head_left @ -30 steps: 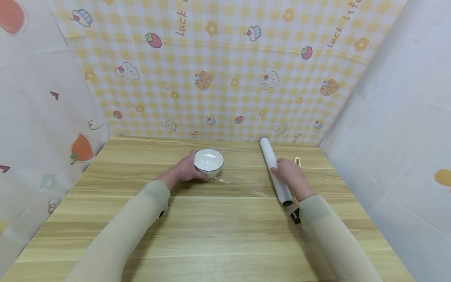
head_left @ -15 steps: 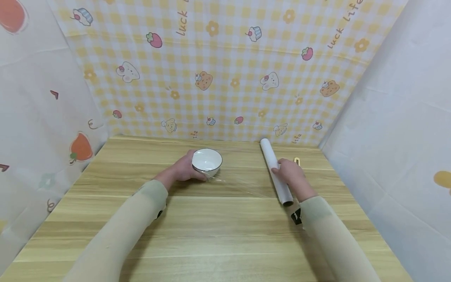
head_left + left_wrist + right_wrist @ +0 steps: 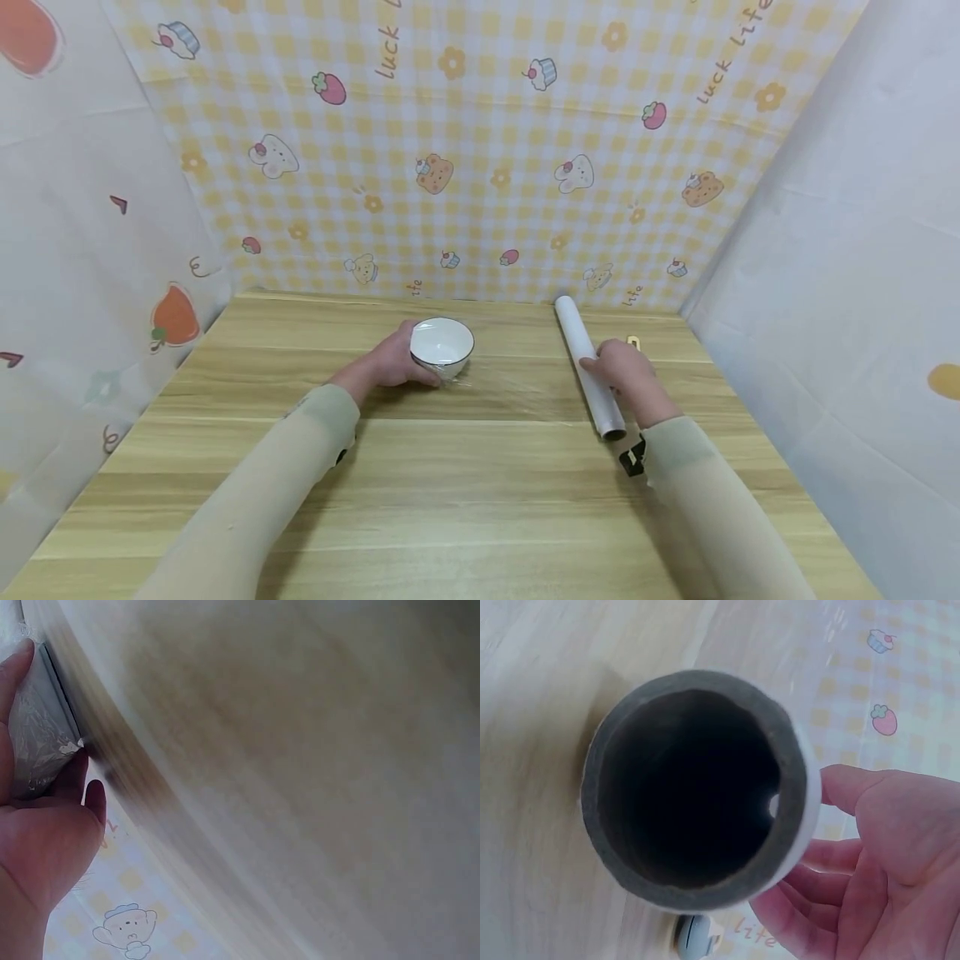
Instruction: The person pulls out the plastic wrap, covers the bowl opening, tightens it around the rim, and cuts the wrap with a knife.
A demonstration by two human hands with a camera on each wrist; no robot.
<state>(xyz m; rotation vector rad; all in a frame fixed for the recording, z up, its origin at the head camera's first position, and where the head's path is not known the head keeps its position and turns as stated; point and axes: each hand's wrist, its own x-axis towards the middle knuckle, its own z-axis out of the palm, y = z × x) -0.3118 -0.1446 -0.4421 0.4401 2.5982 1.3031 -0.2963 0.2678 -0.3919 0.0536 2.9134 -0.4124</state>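
On the left of the head view, my left hand (image 3: 397, 357) grips a white bowl (image 3: 442, 340) with a dark rim. Clear cling film (image 3: 49, 739) lies crinkled over the bowl's side under the fingers in the left wrist view. The film stretches faintly across the tabletop toward a long white roll of cling film (image 3: 592, 379). My right hand (image 3: 626, 375) holds that roll from its right side, thumb and fingers on opposite sides. Its hollow cardboard core (image 3: 697, 679) faces the right wrist camera.
Beyond the right hand lies a small yellow-ended object (image 3: 633, 342), mostly hidden; the right wrist view shows it as a grey and yellow tool (image 3: 695, 935). The wooden table (image 3: 465, 508) ends at a checked cloth backdrop (image 3: 480, 208), with pale cloth at both sides.
Over the last second the bowl and left hand have shifted slightly left. My right hand has edged a little to the right along with the roll, and the film's glints have changed.
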